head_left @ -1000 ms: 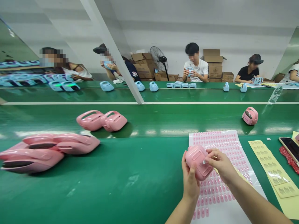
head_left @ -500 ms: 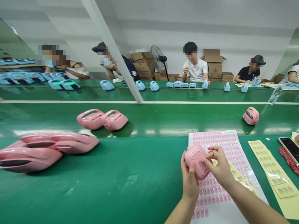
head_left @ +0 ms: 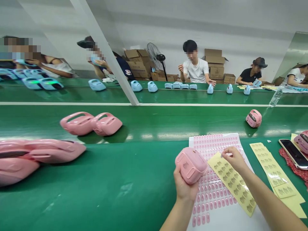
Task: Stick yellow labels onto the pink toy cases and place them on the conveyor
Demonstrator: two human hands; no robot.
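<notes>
My left hand (head_left: 186,186) is wrapped round a rounded pink plastic device (head_left: 191,165), holding it up over a white sheet of pink oval stickers (head_left: 216,189). A small greyish patch shows on the device's near face. To its right, my right hand (head_left: 234,158) is in a pinch at the top end of a yellow sticker sheet (head_left: 232,183), apart from the device. A tiny pale bit shows at those fingertips, too small to name. The yellow sheet lies slantwise across the white one and bears rows of small grey stickers.
More yellow sheets (head_left: 274,173) and a phone (head_left: 293,154) on red wrap lie at right. Pink devices (head_left: 55,150) stand at left, with two more (head_left: 107,123) and a single one (head_left: 253,118) farther back. A slanted white post (head_left: 108,57) rises ahead; co-workers sit opposite.
My right hand has left the pink device and moved to the top of the yellow sheet. The device has been turned in my left hand. The whole view has shifted slightly right.
</notes>
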